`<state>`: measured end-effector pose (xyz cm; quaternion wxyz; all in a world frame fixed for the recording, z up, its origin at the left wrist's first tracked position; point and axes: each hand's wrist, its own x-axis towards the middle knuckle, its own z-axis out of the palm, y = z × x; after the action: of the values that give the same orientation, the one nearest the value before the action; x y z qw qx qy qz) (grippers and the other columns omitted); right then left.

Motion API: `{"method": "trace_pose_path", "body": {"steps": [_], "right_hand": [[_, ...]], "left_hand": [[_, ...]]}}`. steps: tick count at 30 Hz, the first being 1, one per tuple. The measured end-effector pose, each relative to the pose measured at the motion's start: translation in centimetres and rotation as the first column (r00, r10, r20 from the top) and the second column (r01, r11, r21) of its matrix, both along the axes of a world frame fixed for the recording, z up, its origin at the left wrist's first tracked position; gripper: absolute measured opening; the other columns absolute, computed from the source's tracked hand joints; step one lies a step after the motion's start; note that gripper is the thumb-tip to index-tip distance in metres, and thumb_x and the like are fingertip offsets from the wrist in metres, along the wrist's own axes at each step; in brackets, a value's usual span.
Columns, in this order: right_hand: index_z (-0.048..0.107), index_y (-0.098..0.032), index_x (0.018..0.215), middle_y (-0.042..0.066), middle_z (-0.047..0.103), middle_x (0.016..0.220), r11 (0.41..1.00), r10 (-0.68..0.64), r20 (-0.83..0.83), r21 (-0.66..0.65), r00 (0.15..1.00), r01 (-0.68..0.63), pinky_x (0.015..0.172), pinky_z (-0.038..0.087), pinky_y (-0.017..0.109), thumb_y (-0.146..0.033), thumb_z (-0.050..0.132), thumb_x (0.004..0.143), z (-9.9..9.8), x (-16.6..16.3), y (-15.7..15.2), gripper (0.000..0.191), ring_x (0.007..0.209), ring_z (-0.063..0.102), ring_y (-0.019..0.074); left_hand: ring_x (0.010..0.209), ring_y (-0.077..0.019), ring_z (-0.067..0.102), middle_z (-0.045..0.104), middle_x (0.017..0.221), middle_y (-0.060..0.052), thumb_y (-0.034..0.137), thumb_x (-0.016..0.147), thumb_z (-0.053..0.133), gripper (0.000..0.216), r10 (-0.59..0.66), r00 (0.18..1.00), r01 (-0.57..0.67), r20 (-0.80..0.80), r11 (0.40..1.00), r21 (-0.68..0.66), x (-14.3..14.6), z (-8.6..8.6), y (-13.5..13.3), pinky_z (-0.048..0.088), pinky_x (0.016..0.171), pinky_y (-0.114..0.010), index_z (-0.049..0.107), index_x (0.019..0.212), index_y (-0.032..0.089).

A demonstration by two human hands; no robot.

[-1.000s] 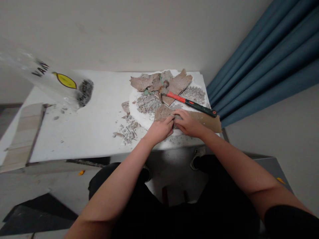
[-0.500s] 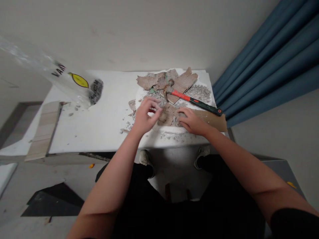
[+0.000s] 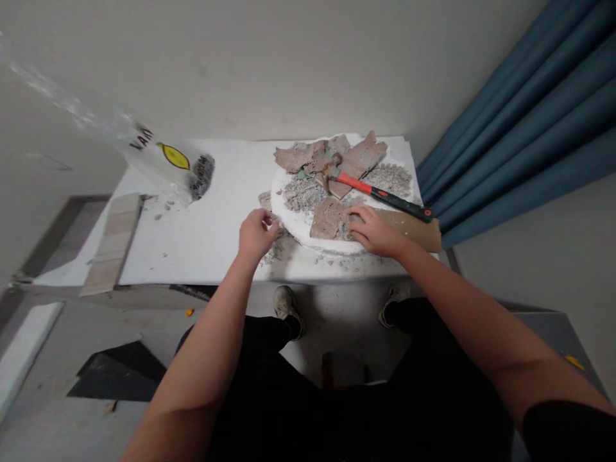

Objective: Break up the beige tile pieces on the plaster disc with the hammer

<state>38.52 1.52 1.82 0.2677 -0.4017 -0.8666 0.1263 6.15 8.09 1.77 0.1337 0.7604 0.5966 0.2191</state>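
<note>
My left hand [image 3: 257, 234] hovers over the left rim of the white round board [image 3: 293, 224], its fingertips pinched together. Whatever they hold, if anything, is too small to make out. My right hand [image 3: 375, 232] curls round the right edge of a brown broken slab piece [image 3: 325, 218], where grey crumbly lumps cling. Behind it lies a claw hammer [image 3: 380, 192] with a red and black handle, its rusty head on grey rubble [image 3: 303, 192]. More brown broken pieces [image 3: 301, 156] lie at the back of the board.
A clear plastic bag [image 3: 163, 160] with dark grey bits at its bottom stands on the white-covered table [image 3: 231, 179]. A striped plank [image 3: 113, 244] crosses the table's left end. A brown strip [image 3: 416, 230] lies by my right wrist. Blue curtain [image 3: 505, 102] hangs at right.
My left hand has moved left, away from the brown slab piece to the board's left rim. My right hand stays on the slab piece. The view has shifted slightly.
</note>
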Motion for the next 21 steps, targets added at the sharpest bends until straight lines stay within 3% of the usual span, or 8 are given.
{"method": "trace_pose_path", "body": {"steps": [3, 6, 10, 14, 21], "right_hand": [[0.064, -0.021, 0.095, 0.014, 0.050, 0.132, 1.000, 0.009, 0.005, 0.022, 1.000, -0.009, 0.112, 0.036, 0.057, -0.013, 0.048, 0.091, 0.0, 0.1, -0.1, 0.019, 0.133, 0.039, 0.0322], [0.064, -0.020, 0.095, 0.014, 0.050, 0.132, 0.999, 0.015, 0.016, 0.029, 1.000, -0.016, 0.111, 0.036, 0.055, -0.014, 0.047, 0.093, 0.0, 0.2, -0.1, 0.018, 0.132, 0.040, 0.0310], [0.063, -0.021, 0.096, 0.013, 0.050, 0.131, 0.999, 0.016, 0.020, 0.029, 1.000, -0.017, 0.111, 0.038, 0.054, -0.018, 0.045, 0.096, 0.0, 0.2, -0.2, 0.018, 0.131, 0.041, 0.0292], [0.063, -0.021, 0.096, 0.013, 0.051, 0.130, 1.000, 0.022, 0.017, 0.022, 1.000, -0.023, 0.110, 0.038, 0.056, -0.018, 0.046, 0.095, 0.0, 0.3, -0.1, 0.018, 0.130, 0.041, 0.0296], [0.064, -0.021, 0.097, 0.013, 0.051, 0.132, 1.000, 0.030, 0.006, -0.003, 1.000, -0.030, 0.110, 0.037, 0.057, -0.016, 0.046, 0.095, 0.1, 0.3, 0.0, 0.018, 0.132, 0.040, 0.0303]], "left_hand": [[0.077, -0.0147, 0.057, 0.062, 0.091, -0.004, 0.032, 0.092, 0.055, 0.016, -0.327, 0.945, 0.327, -0.022, 0.942, 0.080, 5.2, 1.4, -2.2, 0.046, 0.075, -0.029, 0.065, 0.093, 0.019], [0.086, -0.0191, 0.060, 0.062, 0.099, -0.008, 0.035, 0.094, 0.052, 0.023, -0.498, 0.857, 0.510, -0.131, 0.856, 0.084, 9.6, 1.6, -3.8, 0.046, 0.074, -0.031, 0.068, 0.093, 0.019], [0.083, -0.0205, 0.062, 0.063, 0.100, -0.009, 0.030, 0.093, 0.051, 0.023, -0.544, 0.804, 0.564, -0.238, 0.825, 0.020, 12.0, 1.5, -3.8, 0.046, 0.072, -0.033, 0.070, 0.090, 0.018], [0.082, -0.0206, 0.063, 0.064, 0.103, -0.009, 0.031, 0.091, 0.054, 0.022, -0.563, 0.792, 0.568, -0.237, 0.821, -0.051, 11.8, 1.9, -3.1, 0.047, 0.071, -0.033, 0.072, 0.092, 0.018], [0.082, -0.0187, 0.063, 0.064, 0.105, -0.009, 0.026, 0.090, 0.053, 0.020, -0.655, 0.734, 0.653, -0.176, 0.753, -0.079, 11.3, 1.7, -2.3, 0.048, 0.070, -0.030, 0.070, 0.088, 0.017]]}}
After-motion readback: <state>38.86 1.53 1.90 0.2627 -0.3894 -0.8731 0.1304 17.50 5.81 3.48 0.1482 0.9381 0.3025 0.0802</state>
